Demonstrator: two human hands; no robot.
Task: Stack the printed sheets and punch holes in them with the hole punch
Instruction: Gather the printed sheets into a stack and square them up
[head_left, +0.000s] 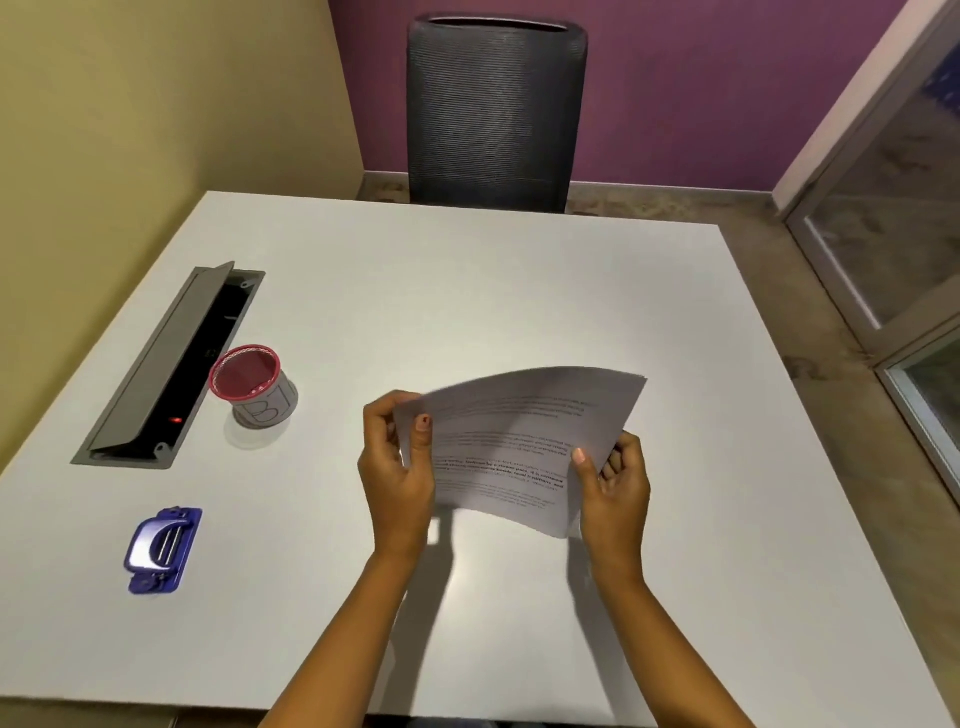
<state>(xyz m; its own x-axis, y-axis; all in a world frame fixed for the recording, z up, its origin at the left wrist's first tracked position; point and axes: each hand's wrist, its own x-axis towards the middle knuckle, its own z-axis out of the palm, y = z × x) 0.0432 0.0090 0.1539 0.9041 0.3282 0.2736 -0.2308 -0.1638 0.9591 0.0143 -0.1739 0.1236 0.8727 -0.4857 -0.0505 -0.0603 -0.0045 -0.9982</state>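
Note:
A stack of printed sheets (519, 441) is held above the white table (467, 291), bowed upward, printed side facing me. My left hand (397, 467) grips its left edge, thumb on top. My right hand (615, 483) grips its lower right edge, thumb on the print. A blue and silver hole punch (162, 550) lies flat on the table at the near left, well apart from both hands.
A red-rimmed mesh pen cup (254, 387) stands left of the sheets. Beside it a grey cable hatch (166, 364) sits open in the tabletop. A dark mesh chair (493, 111) stands at the far edge. A glass partition (893, 218) is on the right.

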